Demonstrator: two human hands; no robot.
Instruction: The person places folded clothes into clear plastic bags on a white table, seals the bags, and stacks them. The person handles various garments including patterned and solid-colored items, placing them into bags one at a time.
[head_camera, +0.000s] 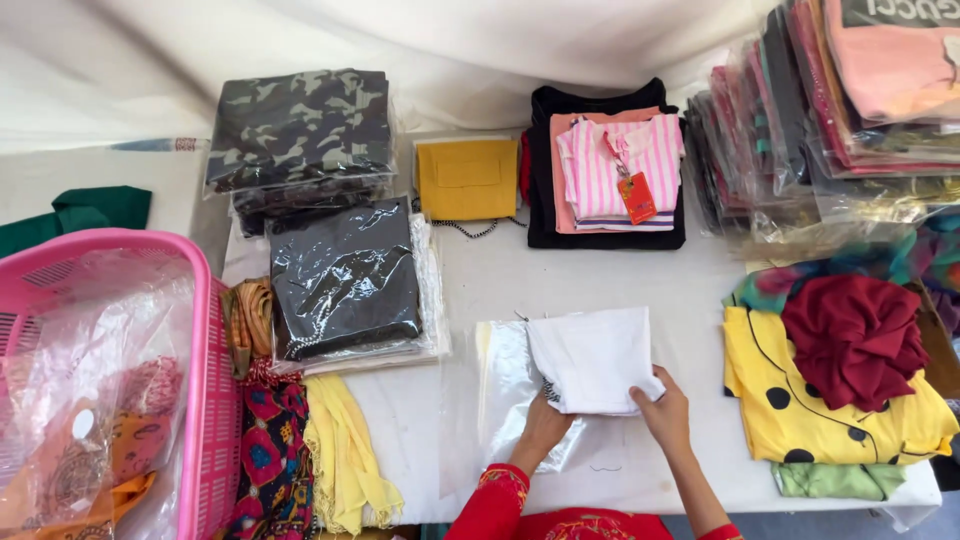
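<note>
Both hands gripped a folded white cloth (592, 357) lying on a clear bag (505, 385), near the table's (500, 280) front: left hand (541, 430) under its near edge, right hand (664, 408) pinching the right corner.

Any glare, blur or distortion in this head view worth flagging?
Head view: even, soft light, faint shadows; glare on the black bagged garment and the clear bag; sharp focus on both hands, left hand, right hand, holding the white folded cloth; edges slightly bowed.

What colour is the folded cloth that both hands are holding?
White, seen in the head view: the folded cloth.
</note>
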